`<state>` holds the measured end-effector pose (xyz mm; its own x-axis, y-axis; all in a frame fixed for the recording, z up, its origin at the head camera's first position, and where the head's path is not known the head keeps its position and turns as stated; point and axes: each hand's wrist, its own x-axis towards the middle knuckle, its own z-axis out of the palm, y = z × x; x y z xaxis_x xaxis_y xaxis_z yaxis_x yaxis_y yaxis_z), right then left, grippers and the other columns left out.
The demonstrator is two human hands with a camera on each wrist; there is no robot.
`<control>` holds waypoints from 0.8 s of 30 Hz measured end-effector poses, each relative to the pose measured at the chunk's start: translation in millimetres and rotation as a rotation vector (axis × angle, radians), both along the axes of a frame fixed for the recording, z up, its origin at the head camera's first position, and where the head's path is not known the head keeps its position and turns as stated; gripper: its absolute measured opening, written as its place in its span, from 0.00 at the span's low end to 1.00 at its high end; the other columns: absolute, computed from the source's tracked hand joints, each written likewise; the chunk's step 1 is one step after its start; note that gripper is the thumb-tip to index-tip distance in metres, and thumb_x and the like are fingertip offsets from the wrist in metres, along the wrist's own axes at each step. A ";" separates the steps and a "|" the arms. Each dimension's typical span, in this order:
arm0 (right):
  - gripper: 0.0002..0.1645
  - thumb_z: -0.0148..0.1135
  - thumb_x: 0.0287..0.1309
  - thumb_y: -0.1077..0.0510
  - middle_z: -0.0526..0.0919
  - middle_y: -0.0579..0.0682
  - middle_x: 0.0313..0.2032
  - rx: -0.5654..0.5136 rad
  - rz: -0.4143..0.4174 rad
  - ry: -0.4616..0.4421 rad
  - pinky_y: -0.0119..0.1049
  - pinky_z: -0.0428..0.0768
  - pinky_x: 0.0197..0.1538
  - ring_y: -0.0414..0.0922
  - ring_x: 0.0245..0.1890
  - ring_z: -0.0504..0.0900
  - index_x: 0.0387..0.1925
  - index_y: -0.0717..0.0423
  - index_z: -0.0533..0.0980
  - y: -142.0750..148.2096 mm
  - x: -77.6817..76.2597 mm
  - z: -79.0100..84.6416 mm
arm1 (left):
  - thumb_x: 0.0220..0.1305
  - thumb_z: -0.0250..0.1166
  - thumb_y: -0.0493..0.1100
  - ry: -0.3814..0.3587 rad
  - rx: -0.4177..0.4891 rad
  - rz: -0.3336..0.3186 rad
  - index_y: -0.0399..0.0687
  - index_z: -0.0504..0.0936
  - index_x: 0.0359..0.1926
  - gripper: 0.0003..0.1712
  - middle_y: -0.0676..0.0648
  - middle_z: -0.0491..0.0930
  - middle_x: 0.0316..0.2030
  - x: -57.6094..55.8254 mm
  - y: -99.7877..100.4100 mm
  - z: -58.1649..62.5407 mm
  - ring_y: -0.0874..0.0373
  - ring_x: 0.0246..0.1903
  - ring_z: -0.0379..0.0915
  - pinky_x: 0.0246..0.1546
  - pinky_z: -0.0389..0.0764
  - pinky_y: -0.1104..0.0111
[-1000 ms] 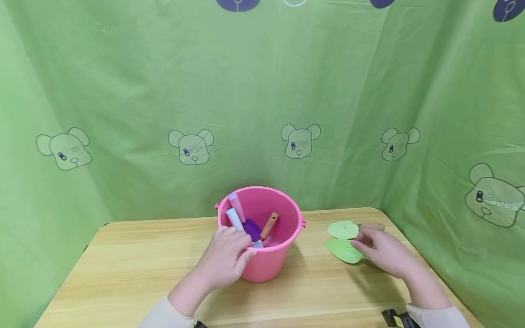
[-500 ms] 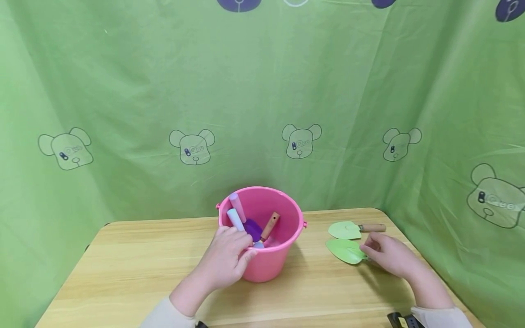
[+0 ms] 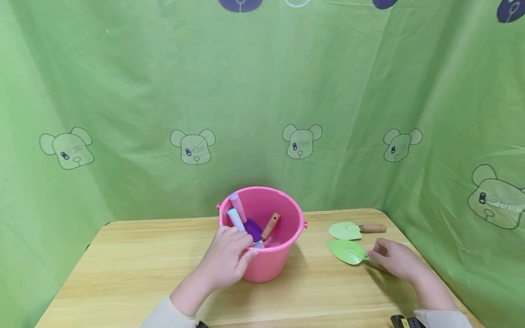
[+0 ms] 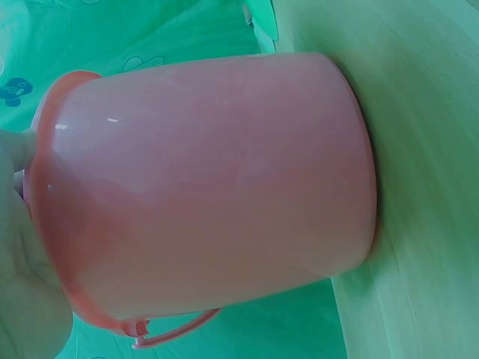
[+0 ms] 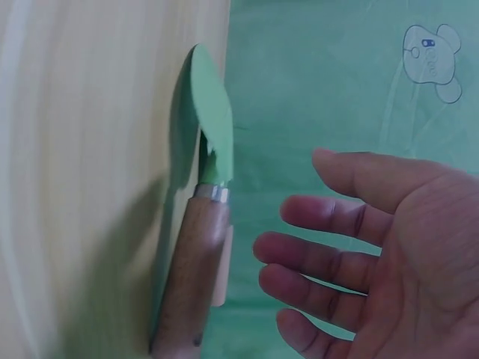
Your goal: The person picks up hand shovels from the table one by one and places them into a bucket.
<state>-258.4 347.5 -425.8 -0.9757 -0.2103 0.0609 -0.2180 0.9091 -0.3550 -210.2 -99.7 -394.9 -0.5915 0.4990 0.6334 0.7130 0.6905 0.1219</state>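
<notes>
My left hand [image 3: 221, 259] grips the near-left rim of a pink bucket [image 3: 264, 269], thumb outside and fingers over the edge. In the left wrist view the bucket's wall [image 4: 217, 179] stands upright on the table. My right hand [image 3: 395, 259] hovers over the handle end of the nearer green trowel [image 3: 348, 252], which lies on the table right of the bucket. Seen from the right wrist, that hand [image 5: 374, 254] has relaxed, spread fingers, apart from the trowel's wooden handle [image 5: 191, 277]. Just beyond lies a second, paler green trowel [image 3: 345, 230].
Inside the bucket lean a lilac handle [image 3: 237, 207], a light blue handle [image 3: 235, 219] and a wooden handle [image 3: 270, 227], with a purple blade [image 3: 253, 230] lower down. A green curtain [image 3: 246, 91] closes off the back and sides of the wooden table [image 3: 143, 264].
My right hand has moved right, from over the trowel blades to the nearer trowel's handle, uncovering the farther trowel's handle. My left hand stays on the bucket rim.
</notes>
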 end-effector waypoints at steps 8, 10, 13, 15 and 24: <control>0.16 0.57 0.58 0.45 0.73 0.44 0.21 0.013 -0.009 -0.016 0.36 0.66 0.27 0.41 0.22 0.68 0.24 0.50 0.70 8.3 -3.4 -11.7 | 0.65 0.52 0.55 0.003 0.001 0.002 0.59 0.69 0.27 0.11 0.62 0.63 0.22 0.0 0.1 -0.2 0.65 0.29 0.59 0.41 0.58 0.66; 0.15 0.58 0.58 0.46 0.72 0.44 0.21 0.015 -0.014 -0.020 0.36 0.66 0.26 0.41 0.22 0.68 0.24 0.50 0.70 9.8 -4.5 -13.8 | 0.65 0.52 0.55 0.009 0.002 0.002 0.59 0.69 0.27 0.12 0.62 0.63 0.22 -0.2 0.4 -0.4 0.65 0.29 0.59 0.41 0.58 0.65; 0.15 0.58 0.58 0.46 0.72 0.44 0.21 0.017 -0.018 -0.030 0.36 0.66 0.26 0.41 0.22 0.68 0.24 0.51 0.70 11.9 -6.0 -16.3 | 0.65 0.52 0.54 0.012 0.006 0.000 0.59 0.69 0.27 0.11 0.62 0.63 0.22 -0.7 0.3 -0.8 0.65 0.29 0.59 0.40 0.58 0.66; 0.15 0.58 0.57 0.47 0.73 0.44 0.21 0.017 -0.018 -0.036 0.36 0.67 0.26 0.41 0.22 0.68 0.24 0.51 0.70 12.9 -6.9 -17.5 | 0.65 0.52 0.54 0.011 0.006 0.000 0.59 0.69 0.27 0.11 0.62 0.63 0.22 -1.2 0.3 -1.2 0.65 0.29 0.59 0.40 0.58 0.66; 0.12 0.60 0.56 0.49 0.76 0.46 0.25 0.042 -0.011 -0.027 0.38 0.70 0.29 0.41 0.24 0.71 0.27 0.52 0.73 16.8 -11.6 -22.3 | 0.65 0.52 0.55 -0.016 0.001 0.001 0.59 0.69 0.27 0.11 0.62 0.64 0.23 -0.7 -0.1 -0.8 0.64 0.30 0.60 0.41 0.59 0.65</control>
<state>-270.1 364.3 -448.1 -0.9791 -0.2015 0.0260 -0.1990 0.9254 -0.3225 -210.9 -99.8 -395.7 -0.6022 0.4976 0.6242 0.7100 0.6913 0.1339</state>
